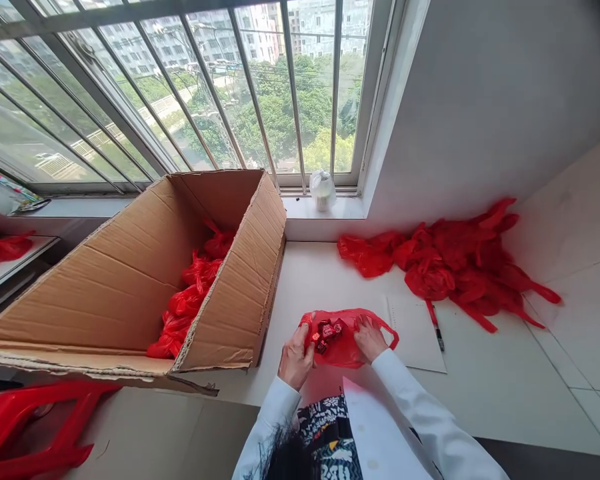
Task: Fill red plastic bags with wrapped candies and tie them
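Observation:
A thin red plastic bag (347,357) lies on the white counter in front of me. Several small, shiny dark-red wrapped pieces (326,335), which look like sweets, gather toward its left end. My left hand (296,357) is closed on the bag's left end, with its fingertips beside the pieces. At the other end, my right hand (370,340) pinches the plastic, and some of its fingers are hidden in the folds. One handle loop (391,335) of the bag sticks out past the right hand.
On the left stands a tall open cardboard box (230,303) with knotted red bags (195,293) inside. Loose red bags (445,260) are heaped back right. A paper sheet (410,333) and pen (439,339) lie to the right. A plastic-wrapped container (322,191) stands on the windowsill.

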Demonstrator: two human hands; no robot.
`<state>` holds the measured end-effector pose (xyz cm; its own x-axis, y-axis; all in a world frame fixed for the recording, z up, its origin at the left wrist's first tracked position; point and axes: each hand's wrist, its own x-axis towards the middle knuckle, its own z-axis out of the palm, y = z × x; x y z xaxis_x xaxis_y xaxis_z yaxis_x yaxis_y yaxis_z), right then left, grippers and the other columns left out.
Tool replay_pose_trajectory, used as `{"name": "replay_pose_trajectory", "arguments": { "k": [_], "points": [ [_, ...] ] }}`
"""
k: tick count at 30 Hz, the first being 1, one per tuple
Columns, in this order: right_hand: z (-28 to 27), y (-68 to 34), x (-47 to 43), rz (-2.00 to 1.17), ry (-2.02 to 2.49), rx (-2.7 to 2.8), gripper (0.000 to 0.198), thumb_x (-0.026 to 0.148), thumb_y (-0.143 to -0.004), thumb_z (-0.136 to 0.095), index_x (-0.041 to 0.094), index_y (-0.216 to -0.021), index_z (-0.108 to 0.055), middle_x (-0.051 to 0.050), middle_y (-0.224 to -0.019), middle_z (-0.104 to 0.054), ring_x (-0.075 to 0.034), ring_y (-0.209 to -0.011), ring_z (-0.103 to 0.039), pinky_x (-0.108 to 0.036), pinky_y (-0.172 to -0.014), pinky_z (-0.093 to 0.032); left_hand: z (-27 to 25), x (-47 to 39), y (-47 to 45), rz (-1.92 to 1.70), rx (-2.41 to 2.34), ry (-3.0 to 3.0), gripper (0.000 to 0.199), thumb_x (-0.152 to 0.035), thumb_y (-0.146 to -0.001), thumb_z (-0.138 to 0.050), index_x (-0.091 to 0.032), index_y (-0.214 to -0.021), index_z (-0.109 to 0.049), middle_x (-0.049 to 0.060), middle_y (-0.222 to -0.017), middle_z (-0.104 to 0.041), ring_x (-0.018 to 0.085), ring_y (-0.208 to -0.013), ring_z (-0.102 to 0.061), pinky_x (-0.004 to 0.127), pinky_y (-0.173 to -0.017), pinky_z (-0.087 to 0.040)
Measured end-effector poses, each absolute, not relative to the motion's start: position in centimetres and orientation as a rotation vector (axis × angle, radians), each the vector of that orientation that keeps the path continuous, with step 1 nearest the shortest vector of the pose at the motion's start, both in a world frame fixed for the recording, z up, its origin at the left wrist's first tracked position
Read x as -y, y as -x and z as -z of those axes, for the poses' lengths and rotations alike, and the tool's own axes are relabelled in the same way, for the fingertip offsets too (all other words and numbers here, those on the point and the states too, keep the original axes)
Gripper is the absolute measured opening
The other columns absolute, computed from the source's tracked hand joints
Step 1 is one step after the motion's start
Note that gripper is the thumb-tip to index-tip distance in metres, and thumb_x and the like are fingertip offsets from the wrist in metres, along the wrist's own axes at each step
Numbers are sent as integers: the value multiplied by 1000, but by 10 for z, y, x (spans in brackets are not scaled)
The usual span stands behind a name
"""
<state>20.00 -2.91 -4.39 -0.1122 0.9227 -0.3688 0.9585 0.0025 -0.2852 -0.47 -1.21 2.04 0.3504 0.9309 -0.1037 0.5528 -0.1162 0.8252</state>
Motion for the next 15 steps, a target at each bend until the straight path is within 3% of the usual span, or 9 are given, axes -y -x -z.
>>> {"name": "replay_pose_trajectory", "arguments": {
  "k": [3,5,7,10,15],
  "points": [
    [50,-184,23,690,-2098,-2248,19,2,-67,-62,13,-81,-71,-21,-104,-68,-37,-115,-53,-50,-98,-34,-17,14,4,-589,-1317,-1819,46,-13,-79,-41,-23,-123,-54,2,-82,-65,10,-43,-54,23,-53,-50],
    [57,-169,14,731,-2077,-2284,23,4,-78,-50,14,-82,-70,-17,-91,-71,-30,-100,-62,-44,-89,-42,-16,16,4,-610,-1316,-1815,45,-13,-78,-43,-24,-120,-56,2,-85,-66,12,-48,-57,25,-58,-52],
    [66,-153,1,774,-2055,-2319,25,9,-84,-46,16,-86,-70,-15,-91,-71,-26,-93,-65,-38,-82,-45,-15,18,4,-643,-1318,-1819,45,-13,-77,-44,-25,-118,-57,3,-88,-67,15,-58,-61,28,-66,-54],
    [84,-138,-15,822,-2055,-2348,17,14,-83,-54,16,-91,-68,-14,-101,-69,-26,-99,-63,-36,-83,-45,-13,21,4,-665,-1334,-1828,45,-12,-76,-44,-23,-117,-57,4,-88,-67,17,-66,-63,30,-72,-53],
    [104,-144,-15,921,-2162,-2342,17,12,-82,-53,13,-91,-67,-11,-89,-71,-21,-81,-65,-29,-74,-46,-13,26,5,-595,-1335,-1763,42,-13,-80,-39,-19,-119,-55,4,-88,-65,10,-43,-54,28,-62,-53]
  ]
}}
